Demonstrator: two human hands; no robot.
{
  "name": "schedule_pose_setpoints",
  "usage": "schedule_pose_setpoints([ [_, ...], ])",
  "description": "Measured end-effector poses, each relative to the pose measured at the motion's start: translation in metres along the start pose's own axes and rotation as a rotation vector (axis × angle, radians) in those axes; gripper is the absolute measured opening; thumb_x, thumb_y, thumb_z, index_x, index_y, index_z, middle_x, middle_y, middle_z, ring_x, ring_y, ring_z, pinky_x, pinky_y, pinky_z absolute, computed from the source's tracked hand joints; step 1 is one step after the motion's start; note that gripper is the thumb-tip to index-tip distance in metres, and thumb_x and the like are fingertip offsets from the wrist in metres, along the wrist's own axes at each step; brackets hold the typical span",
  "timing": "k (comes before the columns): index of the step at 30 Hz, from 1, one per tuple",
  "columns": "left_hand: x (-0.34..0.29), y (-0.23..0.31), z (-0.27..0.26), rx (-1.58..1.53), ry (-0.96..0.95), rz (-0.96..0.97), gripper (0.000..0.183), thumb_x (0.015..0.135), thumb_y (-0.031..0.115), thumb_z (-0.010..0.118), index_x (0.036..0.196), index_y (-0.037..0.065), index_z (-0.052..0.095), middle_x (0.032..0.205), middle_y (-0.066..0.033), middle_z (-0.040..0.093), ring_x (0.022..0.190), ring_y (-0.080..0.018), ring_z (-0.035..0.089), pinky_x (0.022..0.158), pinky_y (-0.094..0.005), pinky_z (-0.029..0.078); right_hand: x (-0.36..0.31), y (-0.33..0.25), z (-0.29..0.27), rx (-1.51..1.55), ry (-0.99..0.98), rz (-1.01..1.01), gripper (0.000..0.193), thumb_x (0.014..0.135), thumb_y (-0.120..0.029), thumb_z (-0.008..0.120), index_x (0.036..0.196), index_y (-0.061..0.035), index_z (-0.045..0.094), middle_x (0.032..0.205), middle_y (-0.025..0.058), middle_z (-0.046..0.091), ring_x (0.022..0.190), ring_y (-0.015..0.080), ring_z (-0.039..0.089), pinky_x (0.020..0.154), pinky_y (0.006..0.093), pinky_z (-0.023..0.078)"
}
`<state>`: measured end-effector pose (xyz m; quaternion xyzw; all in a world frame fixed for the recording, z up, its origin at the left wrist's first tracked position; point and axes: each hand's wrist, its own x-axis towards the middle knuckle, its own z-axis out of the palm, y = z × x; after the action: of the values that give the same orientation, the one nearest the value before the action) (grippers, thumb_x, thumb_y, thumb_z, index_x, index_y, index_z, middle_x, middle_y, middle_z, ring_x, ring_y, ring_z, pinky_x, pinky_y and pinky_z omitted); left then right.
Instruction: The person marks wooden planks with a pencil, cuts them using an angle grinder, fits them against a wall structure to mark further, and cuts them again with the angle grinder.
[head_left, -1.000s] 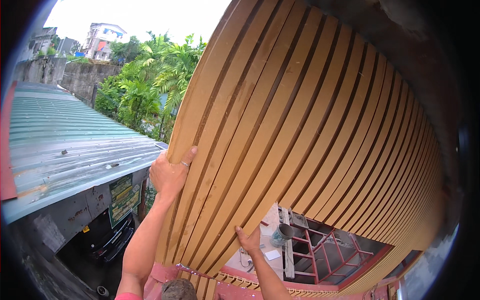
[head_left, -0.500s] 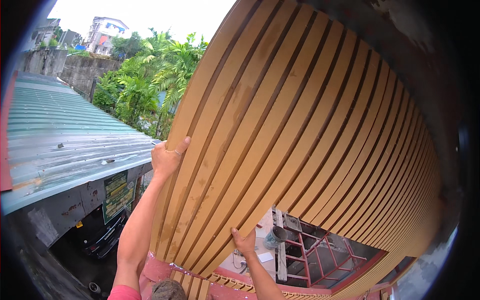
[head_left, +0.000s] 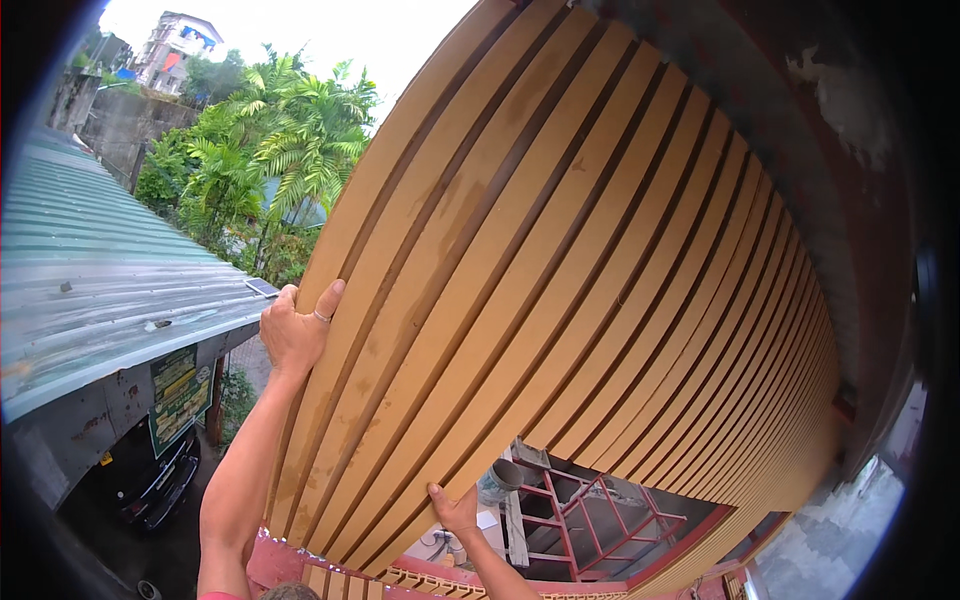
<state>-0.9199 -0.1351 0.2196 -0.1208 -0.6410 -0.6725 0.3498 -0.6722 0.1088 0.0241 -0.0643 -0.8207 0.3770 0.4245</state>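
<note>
A tall panel of tan, wood-look slats (head_left: 500, 270) with dark grooves between them fills the middle and right. My left hand (head_left: 297, 328) is closed round its left edge, thumb with a ring on the front face, fingers mostly out of sight behind. Lower down, my right hand (head_left: 457, 508) grips the slats at the corner of an opening, its thumb on the front and its other fingers hidden behind. Both forearms reach up from the lower edge.
Through the opening show a grey bucket (head_left: 498, 482) and red metal framing (head_left: 600, 530). To the left lie a corrugated green roof (head_left: 110, 250), a dark vehicle (head_left: 165, 485) beneath it, and leafy palms (head_left: 310, 160). A dark beam (head_left: 800, 250) borders the panel's right side.
The whole view has shifted, so the panel and both hands appear farther left and slightly lower. Both hands keep their hold on the slats.
</note>
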Motion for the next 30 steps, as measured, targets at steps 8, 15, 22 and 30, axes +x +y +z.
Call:
schedule_pose_setpoints([
  [8,0.018,-0.005,-0.015,0.365,-0.179,0.222,0.083,0.085,0.078,0.048,0.068,-0.003,0.058,0.065,-0.0248,0.062,0.068,-0.0434,0.066,0.062,-0.0532,0.051,-0.002,-0.023,0.003,0.009,0.014,0.037,0.047,0.085,-0.031,0.076,0.114,0.0021,0.061,0.104,0.0158,0.069,0.096,0.0261,0.067,0.083,0.0371,0.053],
  [15,0.015,-0.008,-0.010,0.375,-0.191,0.208,0.079,0.088,0.074,0.048,0.078,-0.004,0.057,0.073,-0.0261,0.063,0.069,-0.0454,0.065,0.061,-0.0537,0.051,-0.005,-0.029,0.006,-0.006,0.077,0.027,0.041,0.086,-0.028,0.075,0.111,0.0025,0.062,0.102,0.0146,0.070,0.094,0.0249,0.068,0.082,0.0365,0.054],
  [22,0.011,-0.005,-0.005,0.230,-0.048,0.263,0.063,0.088,0.061,0.060,0.095,-0.001,0.052,0.075,-0.0244,0.062,0.073,-0.0457,0.063,0.063,-0.0538,0.048,-0.003,-0.040,0.005,0.022,0.089,0.010,0.043,0.086,-0.031,0.076,0.110,0.0021,0.063,0.101,0.0139,0.070,0.094,0.0241,0.068,0.081,0.0366,0.054],
  [30,0.015,-0.015,-0.005,0.062,0.093,0.360,0.057,0.082,0.054,0.072,0.075,0.003,0.047,0.062,-0.0163,0.056,0.060,-0.0371,0.057,0.057,-0.0455,0.044,-0.006,-0.025,0.005,-0.037,0.045,0.001,0.045,0.087,-0.034,0.075,0.109,0.0025,0.063,0.099,0.0131,0.070,0.092,0.0244,0.069,0.080,0.0365,0.054],
])
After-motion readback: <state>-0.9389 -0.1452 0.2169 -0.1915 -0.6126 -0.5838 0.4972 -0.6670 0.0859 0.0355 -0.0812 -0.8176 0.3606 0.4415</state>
